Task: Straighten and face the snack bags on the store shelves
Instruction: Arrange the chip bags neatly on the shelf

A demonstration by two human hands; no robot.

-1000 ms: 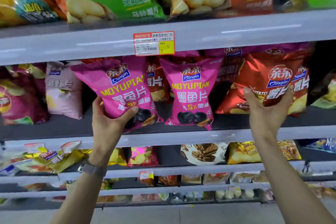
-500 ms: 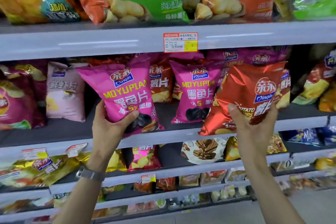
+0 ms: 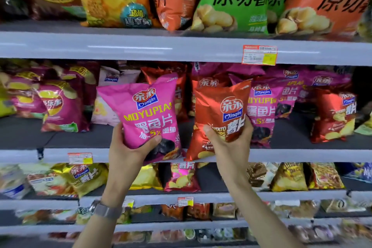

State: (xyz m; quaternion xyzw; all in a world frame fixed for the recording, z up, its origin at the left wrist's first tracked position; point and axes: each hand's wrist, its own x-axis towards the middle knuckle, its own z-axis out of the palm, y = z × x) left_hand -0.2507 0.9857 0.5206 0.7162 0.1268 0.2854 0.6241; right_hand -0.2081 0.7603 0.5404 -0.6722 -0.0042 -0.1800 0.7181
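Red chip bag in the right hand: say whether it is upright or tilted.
Tilted. The red chip bag leans with its top toward the right and its print slanted. The right hand grips its lower half.

The one view sits on the person's head, wide-angle, facing the store shelving square-on from close by and tipped slightly down. The upper shelf [image 3: 120,46] edge crosses the top third, and the middle shelf [image 3: 302,155] edge runs just below centre. Forearms enter from the bottom edge. The left hand [image 3: 128,151] and right hand [image 3: 227,147], holding a pink bag [image 3: 147,110] and a red bag [image 3: 217,106], sit mid-frame, nearest the lens.
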